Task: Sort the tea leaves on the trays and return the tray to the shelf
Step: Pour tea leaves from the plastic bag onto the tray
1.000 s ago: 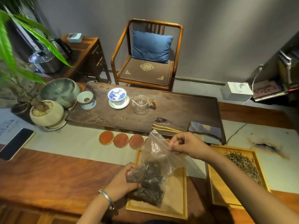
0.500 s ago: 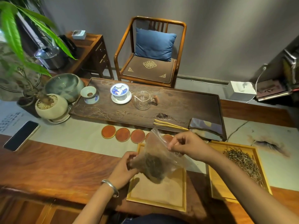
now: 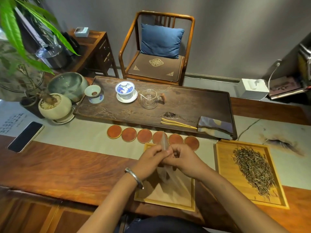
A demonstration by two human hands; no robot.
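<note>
1. Left hand [image 3: 150, 158]: fingers curled, pinching the clear plastic bag [image 3: 164, 143] near its upper edge. A metal bangle [image 3: 134, 178] sits on the wrist.
2. Right hand [image 3: 183, 157]: fingers curled, pinching the same bag just beside the left hand; the two hands touch.
3. Bag: held upright above the near tray [image 3: 168, 202], its lower part hanging down between the wrists. Its contents cannot be made out.
4. Near tray: lies on the wooden table [image 3: 67, 165] at 6 o'clock, largely hidden by the hands.
5. Second tray [image 3: 223, 165]: lies at 3 o'clock of the hands, well apart, carrying a pile of tea leaves [image 3: 254, 167].
6. Coasters [image 3: 129, 134]: one row at 12 o'clock of the hands, before the dark tea board [image 3: 193, 101].
</note>
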